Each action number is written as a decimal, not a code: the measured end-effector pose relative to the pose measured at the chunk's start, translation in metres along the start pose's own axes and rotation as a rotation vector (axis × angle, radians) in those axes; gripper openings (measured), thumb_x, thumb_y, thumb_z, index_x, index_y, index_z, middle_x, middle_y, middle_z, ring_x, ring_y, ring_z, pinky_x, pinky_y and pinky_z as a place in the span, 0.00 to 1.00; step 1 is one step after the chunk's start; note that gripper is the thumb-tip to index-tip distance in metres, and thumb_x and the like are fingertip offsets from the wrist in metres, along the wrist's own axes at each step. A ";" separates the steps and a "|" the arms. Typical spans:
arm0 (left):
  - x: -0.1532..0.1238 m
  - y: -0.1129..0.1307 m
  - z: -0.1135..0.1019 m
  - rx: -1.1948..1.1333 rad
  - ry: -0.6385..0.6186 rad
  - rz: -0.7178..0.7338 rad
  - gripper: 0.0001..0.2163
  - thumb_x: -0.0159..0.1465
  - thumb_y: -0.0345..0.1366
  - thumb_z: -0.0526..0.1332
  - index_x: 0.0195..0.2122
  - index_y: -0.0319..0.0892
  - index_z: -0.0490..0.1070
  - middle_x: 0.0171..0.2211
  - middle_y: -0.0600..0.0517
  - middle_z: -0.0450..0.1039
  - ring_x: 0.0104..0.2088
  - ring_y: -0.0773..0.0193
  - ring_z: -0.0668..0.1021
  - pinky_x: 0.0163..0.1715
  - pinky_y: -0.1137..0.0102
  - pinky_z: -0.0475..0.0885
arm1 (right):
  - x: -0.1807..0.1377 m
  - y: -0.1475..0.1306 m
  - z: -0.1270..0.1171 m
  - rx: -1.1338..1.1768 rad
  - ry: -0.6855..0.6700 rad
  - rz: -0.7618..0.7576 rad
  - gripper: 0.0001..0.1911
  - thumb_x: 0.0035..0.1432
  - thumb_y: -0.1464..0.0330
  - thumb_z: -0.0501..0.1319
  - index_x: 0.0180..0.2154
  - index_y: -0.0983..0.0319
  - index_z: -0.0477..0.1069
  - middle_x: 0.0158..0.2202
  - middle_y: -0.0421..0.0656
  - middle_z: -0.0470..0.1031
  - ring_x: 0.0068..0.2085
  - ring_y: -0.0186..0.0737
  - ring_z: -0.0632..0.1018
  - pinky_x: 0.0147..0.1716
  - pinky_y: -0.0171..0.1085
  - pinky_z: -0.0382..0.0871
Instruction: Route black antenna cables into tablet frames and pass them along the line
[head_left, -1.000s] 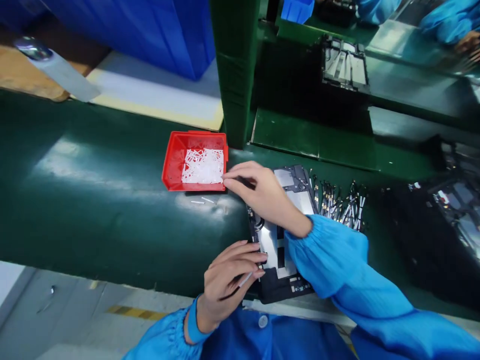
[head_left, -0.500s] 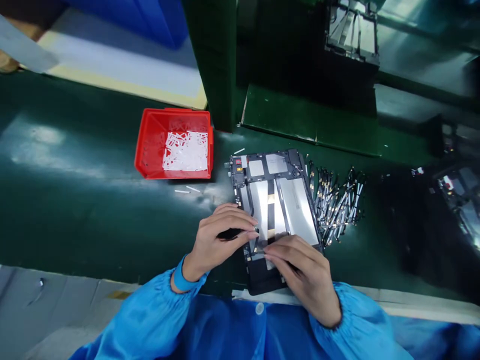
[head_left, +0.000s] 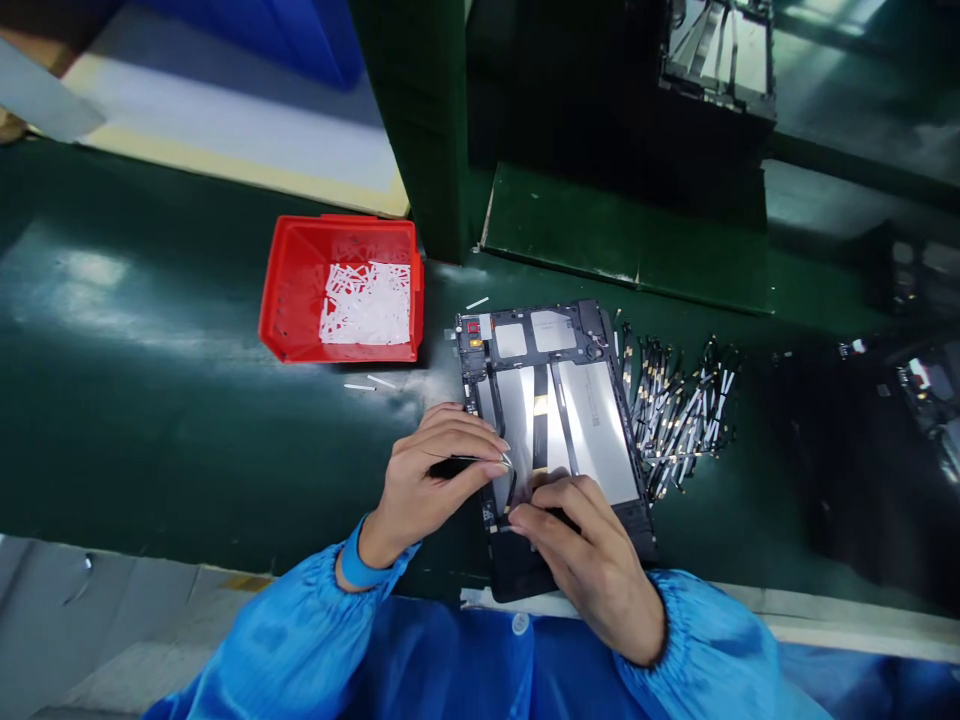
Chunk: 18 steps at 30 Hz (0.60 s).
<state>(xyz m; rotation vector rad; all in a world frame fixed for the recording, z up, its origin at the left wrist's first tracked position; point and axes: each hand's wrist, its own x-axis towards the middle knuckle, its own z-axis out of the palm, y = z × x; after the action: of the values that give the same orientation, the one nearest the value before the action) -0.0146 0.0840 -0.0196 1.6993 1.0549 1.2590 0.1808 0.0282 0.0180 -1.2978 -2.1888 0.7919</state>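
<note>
An opened tablet (head_left: 592,430), its metal-backed inside facing up, lies on the green bench in front of me. My left hand (head_left: 431,465) is closed over its left side, with a thin black flex cable (head_left: 513,490) pinched between thumb and fingers. The cable's lower end curves down to the tablet's lower left part. There my right hand (head_left: 585,530) is closed, thumb and forefinger pressed together at that end; its fingertips partly hide what they grip. Right beside the tablet lies a loose pile of flex cables (head_left: 682,415) with white and gold patches.
A red bin (head_left: 274,300) holding many small white strips (head_left: 367,310) stands at the left. Several loose strips lie near it. A dark green post (head_left: 420,130) and a low ledge (head_left: 622,240) rise behind the tablet. Another opened device (head_left: 720,50) sits farther back.
My right hand has moved slightly left and down along the tablet, toward the cable's lower end. My left hand keeps its pinch, and the view has shifted a little.
</note>
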 end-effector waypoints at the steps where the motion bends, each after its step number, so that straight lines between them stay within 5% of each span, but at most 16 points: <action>1: 0.000 0.000 0.000 -0.001 -0.003 -0.001 0.05 0.58 0.29 0.69 0.33 0.45 0.76 0.32 0.54 0.82 0.37 0.61 0.81 0.48 0.59 0.70 | 0.000 0.000 0.000 -0.009 0.004 0.001 0.10 0.63 0.77 0.58 0.44 0.60 0.72 0.38 0.45 0.72 0.43 0.40 0.72 0.42 0.40 0.72; 13: 0.003 -0.001 -0.003 0.053 -0.037 0.018 0.03 0.59 0.32 0.69 0.33 0.44 0.76 0.32 0.54 0.82 0.36 0.62 0.81 0.50 0.59 0.69 | 0.001 0.000 0.005 -0.050 0.046 -0.041 0.07 0.62 0.77 0.60 0.42 0.64 0.71 0.37 0.45 0.73 0.41 0.39 0.71 0.41 0.40 0.71; 18: 0.016 0.007 -0.011 0.150 -0.107 0.133 0.02 0.61 0.31 0.67 0.35 0.45 0.76 0.34 0.54 0.82 0.40 0.62 0.81 0.54 0.58 0.66 | 0.000 0.003 0.004 -0.019 0.030 -0.084 0.09 0.61 0.79 0.61 0.43 0.64 0.71 0.39 0.44 0.74 0.42 0.39 0.72 0.43 0.39 0.71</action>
<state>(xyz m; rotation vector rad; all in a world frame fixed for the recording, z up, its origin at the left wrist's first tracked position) -0.0208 0.0973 -0.0054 1.9565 1.0077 1.1802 0.1803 0.0287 0.0132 -1.2103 -2.2163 0.7169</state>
